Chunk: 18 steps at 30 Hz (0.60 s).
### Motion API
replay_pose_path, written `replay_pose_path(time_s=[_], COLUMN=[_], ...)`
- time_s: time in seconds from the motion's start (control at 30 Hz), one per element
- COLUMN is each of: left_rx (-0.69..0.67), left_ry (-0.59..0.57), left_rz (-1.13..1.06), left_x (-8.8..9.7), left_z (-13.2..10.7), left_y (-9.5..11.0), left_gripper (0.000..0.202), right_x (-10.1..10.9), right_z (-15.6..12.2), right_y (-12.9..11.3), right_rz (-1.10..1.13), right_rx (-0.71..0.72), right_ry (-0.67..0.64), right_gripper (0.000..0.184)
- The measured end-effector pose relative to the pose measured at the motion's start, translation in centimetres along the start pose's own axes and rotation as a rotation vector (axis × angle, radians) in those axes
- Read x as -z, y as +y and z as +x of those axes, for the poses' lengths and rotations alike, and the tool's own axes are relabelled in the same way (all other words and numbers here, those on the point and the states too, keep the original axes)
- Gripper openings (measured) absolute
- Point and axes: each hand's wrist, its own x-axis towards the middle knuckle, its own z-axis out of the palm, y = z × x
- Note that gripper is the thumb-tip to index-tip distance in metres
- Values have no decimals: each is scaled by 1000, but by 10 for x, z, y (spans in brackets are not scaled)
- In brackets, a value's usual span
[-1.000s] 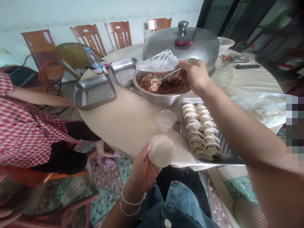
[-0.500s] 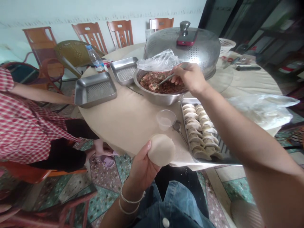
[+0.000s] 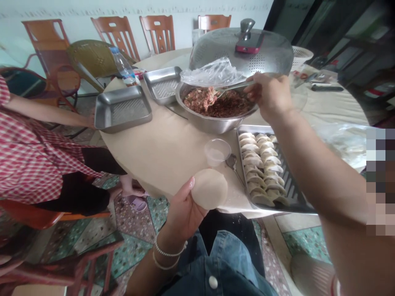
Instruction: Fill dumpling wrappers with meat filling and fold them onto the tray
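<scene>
My left hand (image 3: 182,211) holds a round pale dumpling wrapper (image 3: 210,188) flat on its fingers, just off the near edge of the round table (image 3: 166,152). My right hand (image 3: 269,95) grips a metal spoon (image 3: 233,87) whose tip lifts a lump of minced meat filling (image 3: 203,98) inside a steel bowl (image 3: 212,122). A crumpled plastic sheet (image 3: 212,74) hangs over the bowl's far rim. To the right of the wrapper a steel tray (image 3: 293,193) carries rows of folded dumplings (image 3: 261,164).
A small clear cup (image 3: 217,151) and a second spoon (image 3: 232,163) sit between bowl and wrapper. Two empty steel trays (image 3: 121,110) lie at the far left, beside a water bottle (image 3: 121,65). A perforated steel dome (image 3: 271,51) carries a red phone (image 3: 249,44). A person in red check (image 3: 33,156) sits left.
My right hand has pulled back to the right and raised the spoon, heaping filling on it. The left hand keeps the wrapper in the same place.
</scene>
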Motion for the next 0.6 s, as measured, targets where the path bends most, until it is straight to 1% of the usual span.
replay_pose_path(time_s=[0.1,0.27,0.4,0.43,0.5,0.53,0.6], left_rx=[1,-17,-6,-3,-2,-4,-11], left_ry=[-17,-53,-73,-82,-112,-133,-173], left_rz=[-19,-57,-75,-76,-78,-81,-95], left_x=[-2,-9,-10,-9,-7,-6,-4], left_z=[3,8,9,9,8,8,7], left_y=[1,2,1,1,2,2,4], left_gripper=[42,44,45,45,46,46,47], right_x=[13,33,40,41,45,47,52], right_z=[-8,-18,-17,-18,-28,-37,-66], right_y=[-3,-6,-1,0,1,0,-3], right_rz=[24,27,-39,-38,-9,5,6], right_rx=[22,101,42,40,69,83,102], right_ry=[22,38,107,100,40,1,-61], right_gripper=[27,29,33,34,32,31,27])
